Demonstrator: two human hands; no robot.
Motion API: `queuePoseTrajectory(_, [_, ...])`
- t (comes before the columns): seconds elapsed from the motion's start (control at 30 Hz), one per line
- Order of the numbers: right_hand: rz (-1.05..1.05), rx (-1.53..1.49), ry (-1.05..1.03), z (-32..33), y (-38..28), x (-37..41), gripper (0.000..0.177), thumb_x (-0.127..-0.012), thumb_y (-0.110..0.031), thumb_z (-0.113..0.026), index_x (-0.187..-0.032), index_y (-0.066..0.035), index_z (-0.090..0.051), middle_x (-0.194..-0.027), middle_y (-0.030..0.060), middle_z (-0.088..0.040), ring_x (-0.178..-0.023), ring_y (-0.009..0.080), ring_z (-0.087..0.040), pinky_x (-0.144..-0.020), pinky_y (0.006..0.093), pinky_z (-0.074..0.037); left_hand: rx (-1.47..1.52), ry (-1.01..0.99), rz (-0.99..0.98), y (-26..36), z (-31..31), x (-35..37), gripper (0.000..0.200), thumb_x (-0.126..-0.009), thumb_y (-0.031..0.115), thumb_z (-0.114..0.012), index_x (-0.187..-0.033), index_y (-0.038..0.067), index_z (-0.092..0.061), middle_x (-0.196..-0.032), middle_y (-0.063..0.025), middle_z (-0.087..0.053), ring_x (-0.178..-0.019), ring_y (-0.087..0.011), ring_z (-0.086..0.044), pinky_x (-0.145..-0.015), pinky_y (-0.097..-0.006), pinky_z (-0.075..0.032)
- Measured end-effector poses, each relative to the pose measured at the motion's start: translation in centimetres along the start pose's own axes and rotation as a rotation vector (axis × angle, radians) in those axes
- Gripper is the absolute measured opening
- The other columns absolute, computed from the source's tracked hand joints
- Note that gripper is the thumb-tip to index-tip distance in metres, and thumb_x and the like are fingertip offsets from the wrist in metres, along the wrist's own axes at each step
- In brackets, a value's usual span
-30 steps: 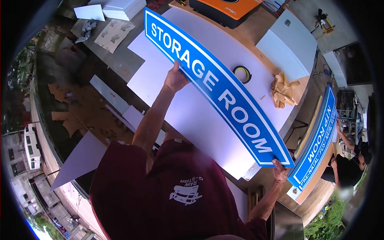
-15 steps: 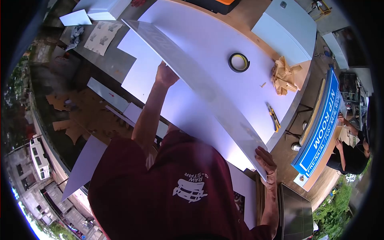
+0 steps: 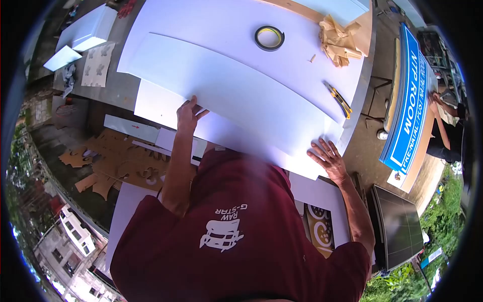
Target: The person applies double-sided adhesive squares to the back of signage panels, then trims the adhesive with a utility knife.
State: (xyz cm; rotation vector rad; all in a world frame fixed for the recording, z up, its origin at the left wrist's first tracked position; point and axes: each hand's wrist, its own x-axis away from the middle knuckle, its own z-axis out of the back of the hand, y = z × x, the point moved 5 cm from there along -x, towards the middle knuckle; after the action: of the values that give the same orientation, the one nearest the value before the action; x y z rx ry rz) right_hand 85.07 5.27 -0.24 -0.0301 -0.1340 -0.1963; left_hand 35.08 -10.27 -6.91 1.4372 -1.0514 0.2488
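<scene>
Head view: the sign panel (image 3: 226, 93) has been turned over and laid blank side up on the bench (image 3: 366, 45); left hand (image 3: 186, 113) and right hand (image 3: 328, 155) are pressed flat on its near edge, each grip open.

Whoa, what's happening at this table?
A person in a maroon shirt has both hands on a long curved white panel lying flat on the white-topped table. The left hand rests at its near edge, and the right hand is spread flat by its end. A black tape roll, a yellow utility knife and crumpled brown paper lie beyond it.
</scene>
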Motion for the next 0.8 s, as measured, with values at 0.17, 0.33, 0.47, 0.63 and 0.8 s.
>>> queuePoseTrajectory(0.17, [-0.066, -0.019, -0.104, -1.9, 0.3, 1.7, 0.075, -0.088, -0.010, -0.063, -0.152, -0.034, -0.033, -0.162, -0.0040, -0.026, -0.148, 0.0212, -0.029, -0.122, 0.0422, -0.030, -0.150, -0.029, 0.035, -2.1, 1.2, -0.8, 0.034, -0.100, 0.021, -0.060, -0.114, -0.009, -0.058, -0.101, -0.0180, -0.069, -0.088, -0.0287, -0.071, -0.076, -0.0410, -0.063])
queuePoseTrajectory(0.33, [-0.265, -0.149, -0.049, -0.7, 2.6, 1.8, 0.065, -0.084, -0.002, -0.064, -0.144, -0.017, -0.046, -0.156, 0.0049, -0.038, -0.139, 0.0245, -0.041, -0.115, 0.0403, -0.038, -0.753, -0.010, 0.210, -0.4, 2.3, 0.4, 0.043, -0.093, 0.036, -0.070, -0.091, -0.008, -0.066, -0.075, -0.0181, -0.070, -0.054, -0.0225, -0.068, -0.046, -0.0313, -0.056])
queuePoseTrajectory(0.47, [-0.591, -0.367, 0.397, 3.1, 6.8, -1.1, 0.046, -0.086, 0.005, -0.059, -0.131, -0.007, -0.058, -0.134, 0.0127, -0.058, -0.118, 0.0320, -0.057, -0.102, 0.0427, -0.049, -1.178, -0.063, -0.237, 3.9, -4.7, 2.3, 0.033, -0.088, 0.029, -0.074, -0.095, -0.003, -0.071, -0.074, -0.0131, -0.073, -0.051, -0.0178, -0.066, -0.048, -0.0264, -0.051])
queuePoseTrajectory(0.63, [-0.848, -0.466, 0.643, 4.1, 10.9, -5.2, 0.030, -0.091, -0.001, -0.059, -0.120, -0.005, -0.065, -0.120, 0.0144, -0.066, -0.106, 0.0351, -0.061, -0.094, 0.0428, -0.050, -1.384, -0.368, -1.119, 4.2, -21.4, 0.3, 0.058, -0.079, 0.026, -0.080, -0.128, 0.008, -0.055, -0.124, -0.0120, -0.060, -0.116, -0.0315, -0.055, -0.097, -0.0432, -0.047])
queuePoseTrajectory(0.8, [-0.935, -0.348, 0.601, 2.8, 14.7, -5.7, 0.030, -0.087, -0.003, -0.062, -0.116, -0.004, -0.067, -0.115, 0.0149, -0.067, -0.103, 0.0357, -0.060, -0.091, 0.0449, -0.050, -1.746, -0.267, -1.281, 2.9, -33.3, -3.5, 0.061, -0.077, 0.040, -0.081, -0.122, 0.005, -0.061, -0.121, -0.0131, -0.063, -0.121, -0.0304, -0.049, -0.099, -0.0470, -0.040])
